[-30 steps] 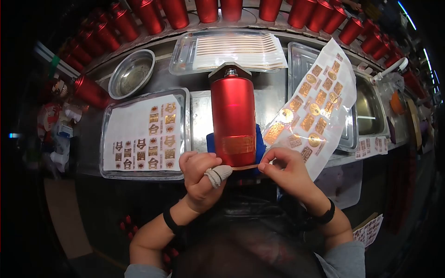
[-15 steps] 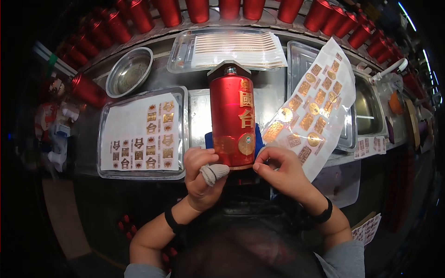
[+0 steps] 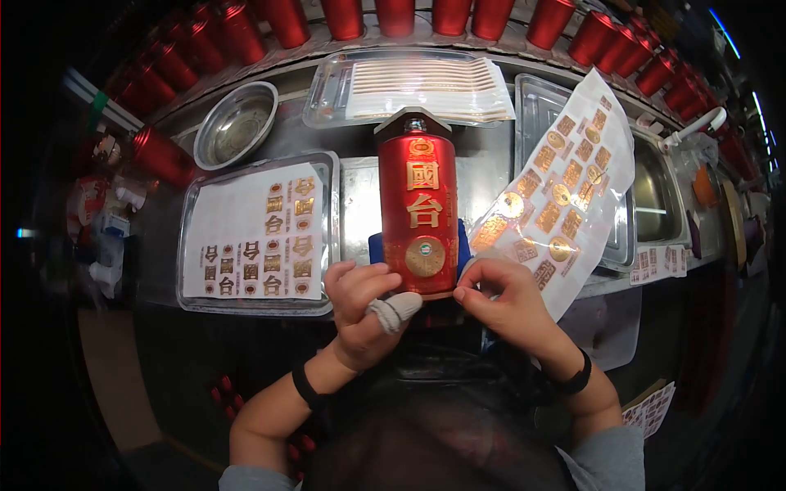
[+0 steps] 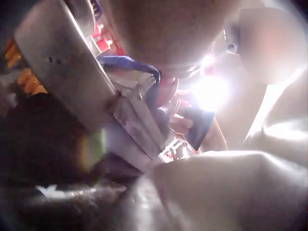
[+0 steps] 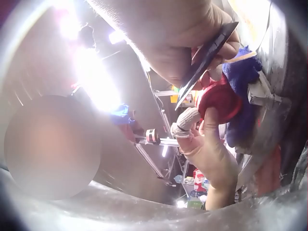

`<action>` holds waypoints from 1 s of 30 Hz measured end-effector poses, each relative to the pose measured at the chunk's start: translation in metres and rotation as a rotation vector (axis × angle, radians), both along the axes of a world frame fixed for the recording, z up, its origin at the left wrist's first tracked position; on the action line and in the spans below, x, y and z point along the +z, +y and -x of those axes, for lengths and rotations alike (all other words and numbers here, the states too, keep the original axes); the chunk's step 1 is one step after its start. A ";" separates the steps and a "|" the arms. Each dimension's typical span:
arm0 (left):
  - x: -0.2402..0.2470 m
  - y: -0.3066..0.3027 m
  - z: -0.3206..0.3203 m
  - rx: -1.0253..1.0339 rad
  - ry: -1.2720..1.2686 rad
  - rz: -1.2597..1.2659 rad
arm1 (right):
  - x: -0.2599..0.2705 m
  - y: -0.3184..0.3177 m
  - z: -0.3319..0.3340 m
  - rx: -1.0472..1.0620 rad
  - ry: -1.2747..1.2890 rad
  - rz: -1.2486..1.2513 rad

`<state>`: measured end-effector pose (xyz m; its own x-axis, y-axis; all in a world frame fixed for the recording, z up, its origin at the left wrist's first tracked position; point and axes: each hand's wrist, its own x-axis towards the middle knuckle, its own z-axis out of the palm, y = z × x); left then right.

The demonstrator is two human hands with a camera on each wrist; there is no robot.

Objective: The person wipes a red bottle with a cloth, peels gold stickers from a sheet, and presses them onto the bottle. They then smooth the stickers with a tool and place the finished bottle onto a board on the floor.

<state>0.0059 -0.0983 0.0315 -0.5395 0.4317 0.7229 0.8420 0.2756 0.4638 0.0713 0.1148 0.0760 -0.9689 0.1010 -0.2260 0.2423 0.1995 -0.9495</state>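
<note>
A red bottle (image 3: 417, 184) with gold characters and a round gold emblem lies on its back, neck away from me, on a dark notched rest and a blue cloth (image 3: 464, 245). My left hand (image 3: 364, 315) grips its base from the left, one finger wearing a white fabric cover (image 3: 396, 311). At the base's right side, my right hand (image 3: 508, 303) pinches the end of a thin gold strip (image 3: 438, 296) that runs along the bottom edge. The right wrist view shows the red base (image 5: 222, 102) and a dark, flat, pointed piece (image 5: 207, 60) beneath my right palm.
A tray (image 3: 327, 237) with gold character stickers stands left, below a metal bowl (image 3: 236, 127). Behind lies a tray of striped sheets (image 3: 426, 86). To the right, a curved sticker sheet (image 3: 565, 192) overlaps another tray, beside a sink (image 3: 652, 196). Red bottles (image 3: 393, 16) line the back.
The bottle has rolled on its rest, bringing the gold characters and emblem to the top. The gold strip between my hands shows less free length, and my right hand has drawn closer to the base.
</note>
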 end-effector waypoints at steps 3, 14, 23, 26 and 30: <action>0.016 0.005 0.010 -0.069 0.134 0.122 | -0.007 0.003 0.000 0.000 0.000 -0.007; 0.001 -0.005 0.004 -0.016 0.023 0.026 | 0.000 0.003 -0.001 0.008 -0.033 0.080; 0.021 0.014 0.012 -0.086 0.113 0.139 | -0.016 0.001 0.000 -0.033 -0.015 0.104; 0.006 0.010 0.009 -0.038 0.053 -0.007 | -0.008 0.000 -0.002 -0.004 -0.023 0.075; -0.007 0.002 0.003 -0.040 -0.125 -0.125 | 0.005 -0.001 -0.001 0.036 -0.019 0.098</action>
<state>0.0030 -0.0960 0.0243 -0.6128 0.3655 0.7006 0.7847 0.1767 0.5942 0.0726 0.1140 0.0806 -0.9669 0.0424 -0.2515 0.2547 0.1153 -0.9601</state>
